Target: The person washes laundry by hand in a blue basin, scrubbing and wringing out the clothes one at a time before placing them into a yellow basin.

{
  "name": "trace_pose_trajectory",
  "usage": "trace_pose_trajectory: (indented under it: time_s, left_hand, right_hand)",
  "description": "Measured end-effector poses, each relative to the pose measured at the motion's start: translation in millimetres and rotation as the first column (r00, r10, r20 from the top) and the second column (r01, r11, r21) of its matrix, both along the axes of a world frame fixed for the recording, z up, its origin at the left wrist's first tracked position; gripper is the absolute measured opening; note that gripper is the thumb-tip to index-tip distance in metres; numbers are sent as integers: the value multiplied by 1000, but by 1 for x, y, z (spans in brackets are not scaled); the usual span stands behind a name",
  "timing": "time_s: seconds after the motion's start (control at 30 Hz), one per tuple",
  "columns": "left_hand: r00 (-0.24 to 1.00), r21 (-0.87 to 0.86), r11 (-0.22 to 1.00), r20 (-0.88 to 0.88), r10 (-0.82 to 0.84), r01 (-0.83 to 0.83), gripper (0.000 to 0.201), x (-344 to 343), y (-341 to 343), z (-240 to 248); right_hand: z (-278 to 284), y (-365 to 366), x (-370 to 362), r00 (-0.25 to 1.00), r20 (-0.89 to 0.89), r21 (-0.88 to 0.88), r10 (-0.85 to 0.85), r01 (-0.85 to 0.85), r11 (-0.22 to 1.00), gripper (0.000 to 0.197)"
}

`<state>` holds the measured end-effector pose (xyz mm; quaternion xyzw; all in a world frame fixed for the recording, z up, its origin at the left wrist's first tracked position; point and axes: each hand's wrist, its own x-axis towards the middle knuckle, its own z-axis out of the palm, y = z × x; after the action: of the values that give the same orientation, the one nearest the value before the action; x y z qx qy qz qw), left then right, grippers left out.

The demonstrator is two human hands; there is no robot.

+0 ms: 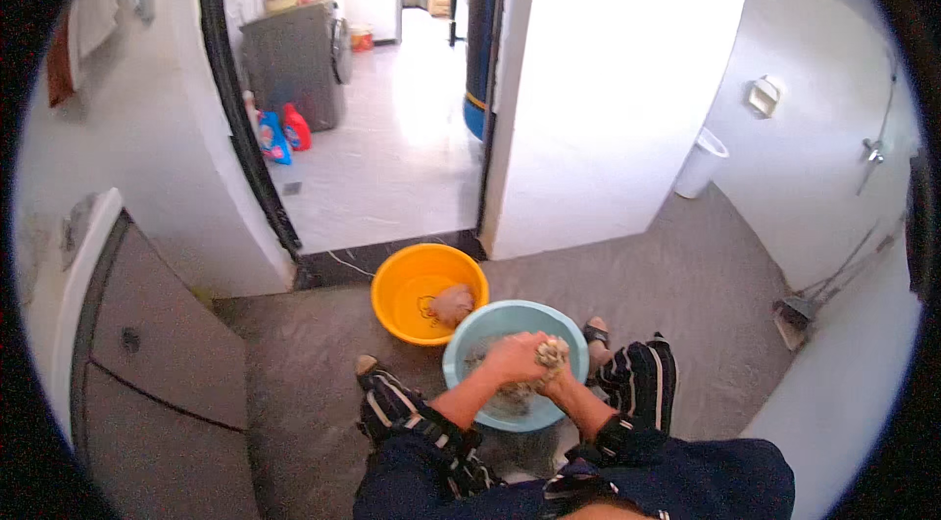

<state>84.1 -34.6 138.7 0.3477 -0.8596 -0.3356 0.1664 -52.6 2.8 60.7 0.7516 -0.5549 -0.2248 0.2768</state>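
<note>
On the floor between my feet stands a light blue basin (454, 363) with cloudy water and dark bits in it. My left hand (516, 357) and my right hand (559, 383) come together over it, both closed round a clump of small pale and brown pieces (552, 352). The pieces are too small to name. Some poke out at the top between the hands; the rest of the clump is hidden by my fingers. Touching the blue basin's far left side is a yellow basin (388, 296), which holds a pinkish lump (453, 305) and a dark looped strand.
A dark raised sill lies behind the basins in the doorway. Through it are a grey washing machine (294, 59) and blue and red bottles (295, 127). A grey cabinet (157, 383) stands left. On the right are a white bin (702, 164) and a dustpan (792, 319).
</note>
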Motion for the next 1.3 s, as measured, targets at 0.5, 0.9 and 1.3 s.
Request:
trace_pose_trajectory:
  time_s: [0.5, 0.9, 1.3]
  left_hand:
    - [992, -5, 996, -90, 88, -89, 54, 10, 0, 6]
    - [965, -25, 985, -209, 161, -170, 50, 13, 0, -34]
    - [941, 219, 934, -129, 313, -281, 47, 23, -1, -1]
  right_hand:
    - [-17, -13, 0, -899, -316, 296, -304, -398, 868, 32]
    - [-70, -28, -2, -907, -187, 71, -378, -396, 916, 36]
    - [-29, -24, 7, -865, -304, 329, -399, -489, 808, 38]
